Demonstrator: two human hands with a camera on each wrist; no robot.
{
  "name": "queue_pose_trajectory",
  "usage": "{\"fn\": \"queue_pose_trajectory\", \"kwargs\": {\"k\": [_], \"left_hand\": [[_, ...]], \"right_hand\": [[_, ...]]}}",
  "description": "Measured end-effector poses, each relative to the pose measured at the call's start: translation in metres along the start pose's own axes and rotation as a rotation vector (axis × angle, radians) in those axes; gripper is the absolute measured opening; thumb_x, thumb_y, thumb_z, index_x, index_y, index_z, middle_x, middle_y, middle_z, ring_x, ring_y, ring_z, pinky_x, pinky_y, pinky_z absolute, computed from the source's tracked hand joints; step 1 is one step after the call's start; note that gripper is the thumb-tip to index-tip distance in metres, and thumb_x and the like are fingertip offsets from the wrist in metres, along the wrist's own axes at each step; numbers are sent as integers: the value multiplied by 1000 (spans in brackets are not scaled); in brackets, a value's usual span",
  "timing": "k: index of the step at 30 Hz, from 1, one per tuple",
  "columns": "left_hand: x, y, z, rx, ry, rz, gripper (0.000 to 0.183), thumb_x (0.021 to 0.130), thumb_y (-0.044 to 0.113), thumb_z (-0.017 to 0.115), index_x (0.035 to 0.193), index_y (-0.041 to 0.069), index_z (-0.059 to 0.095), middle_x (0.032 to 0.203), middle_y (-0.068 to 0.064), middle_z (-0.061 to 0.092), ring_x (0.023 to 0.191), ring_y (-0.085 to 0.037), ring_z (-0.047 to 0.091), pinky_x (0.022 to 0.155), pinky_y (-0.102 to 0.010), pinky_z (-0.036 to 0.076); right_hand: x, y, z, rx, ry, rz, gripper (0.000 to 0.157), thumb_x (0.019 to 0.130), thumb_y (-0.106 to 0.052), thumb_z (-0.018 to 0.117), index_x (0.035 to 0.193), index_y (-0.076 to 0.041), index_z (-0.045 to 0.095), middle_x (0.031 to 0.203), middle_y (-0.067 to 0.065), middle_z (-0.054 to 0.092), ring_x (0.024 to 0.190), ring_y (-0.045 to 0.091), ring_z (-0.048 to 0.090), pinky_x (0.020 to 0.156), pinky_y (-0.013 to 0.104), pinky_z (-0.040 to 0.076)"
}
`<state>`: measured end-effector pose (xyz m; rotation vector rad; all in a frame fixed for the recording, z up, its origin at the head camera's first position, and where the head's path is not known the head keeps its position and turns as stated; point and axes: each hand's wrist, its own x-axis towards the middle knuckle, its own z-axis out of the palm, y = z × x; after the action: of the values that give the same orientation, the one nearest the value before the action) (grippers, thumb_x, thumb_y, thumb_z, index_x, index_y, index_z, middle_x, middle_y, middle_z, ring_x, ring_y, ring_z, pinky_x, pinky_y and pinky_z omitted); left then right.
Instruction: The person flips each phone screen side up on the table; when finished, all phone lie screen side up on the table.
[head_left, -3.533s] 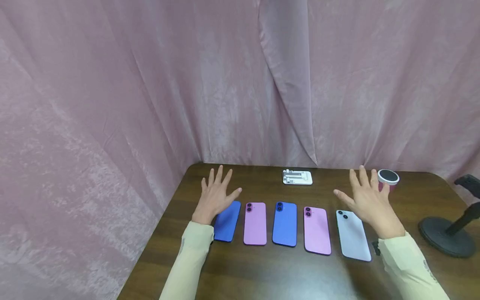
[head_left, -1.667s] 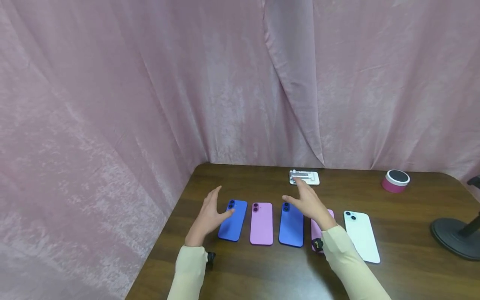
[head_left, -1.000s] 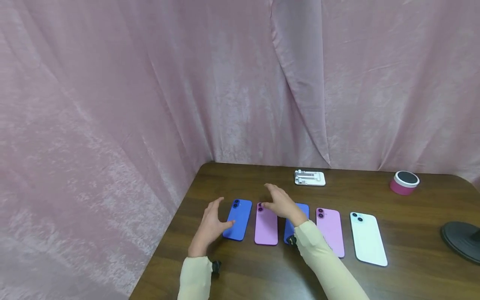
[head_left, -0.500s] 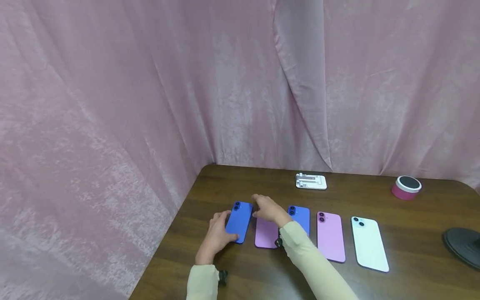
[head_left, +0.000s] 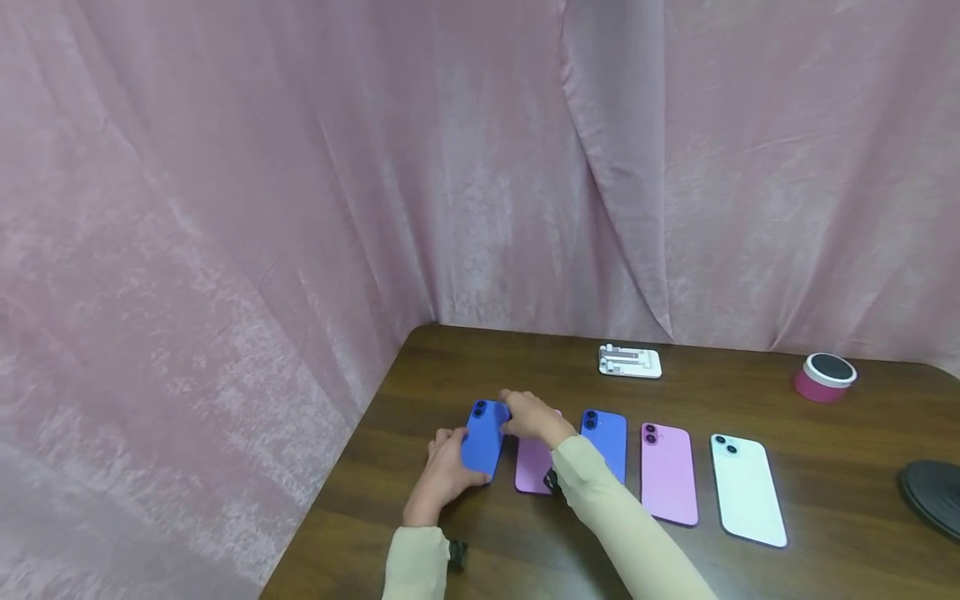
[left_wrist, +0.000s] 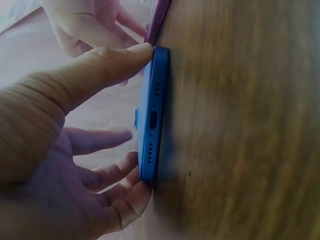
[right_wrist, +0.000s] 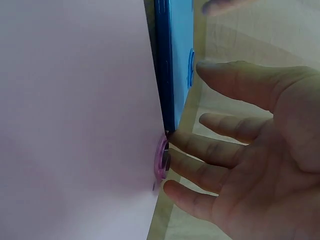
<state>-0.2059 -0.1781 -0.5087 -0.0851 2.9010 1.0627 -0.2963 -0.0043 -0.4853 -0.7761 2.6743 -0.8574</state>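
Observation:
The leftmost blue phone (head_left: 482, 446) lies camera side up on the brown table. My left hand (head_left: 447, 468) grips its lower part. In the left wrist view, the thumb (left_wrist: 107, 70) presses one long edge of that phone (left_wrist: 154, 115), while fingers bend against the opposite edge. My right hand (head_left: 534, 419) reaches across to the phone's upper right corner. In the right wrist view, its fingers are loosely extended toward the phone (right_wrist: 177, 45), with the thumb slightly apart from it. A pink phone (head_left: 531, 465) lies partly hidden beneath the right hand and wrist.
Further right lie a second blue phone (head_left: 609, 442), another pink phone (head_left: 669, 475) and a pale phone (head_left: 748, 492). Behind them are a white folding stand (head_left: 630, 362) and a pink-and-white round container (head_left: 825, 379). A black round base (head_left: 933, 497) sits at right, and pink curtains (head_left: 480, 167) hang behind.
Both hands have left their raised, spread pose and come down to the leftmost blue phone. My right hand has crossed leftward over the row. The left fingers have closed on the phone's edges.

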Motion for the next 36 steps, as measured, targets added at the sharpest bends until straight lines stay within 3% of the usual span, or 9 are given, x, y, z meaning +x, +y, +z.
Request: {"fn": "queue_pose_trajectory", "kwargs": {"k": [8,18,26,31,36], "left_hand": [[2,13,-2,96,-31,34,91,69,24,95,138,-11,49,124,-28,42,114,-45,41,96,-61,41],[-1,22,4,196,28,22,90,63,27,98,129,-14,53,110,-25,45,104,-45,45,91,-61,42],[-4,18,6,225,97,97,77,56,23,99,113,-13,62,96,-21,49,92,-38,50,83,-54,49],[1,16,5,230,94,102,79,56,24,98,116,-13,62,95,-22,53,92,-39,55,82,-53,51],[5,14,-1,170,71,98,83,58,24,96,123,-13,59,99,-24,60,92,-39,60,84,-54,51]], "right_hand": [[4,-3,-4,-8,-8,4,56,89,-7,76,138,9,53,129,26,62,120,39,59,97,49,49],[5,-6,-1,1,0,15,55,91,-9,74,137,11,52,130,27,61,123,41,56,100,51,47],[2,-7,2,35,18,8,51,91,-8,74,136,8,56,128,24,63,118,37,60,96,49,49],[3,-3,-2,55,52,-11,46,86,-4,76,129,7,61,124,22,66,115,37,62,94,47,51],[4,-3,-8,85,52,-13,47,87,-1,75,130,7,60,127,21,65,115,35,62,92,46,52]]}}
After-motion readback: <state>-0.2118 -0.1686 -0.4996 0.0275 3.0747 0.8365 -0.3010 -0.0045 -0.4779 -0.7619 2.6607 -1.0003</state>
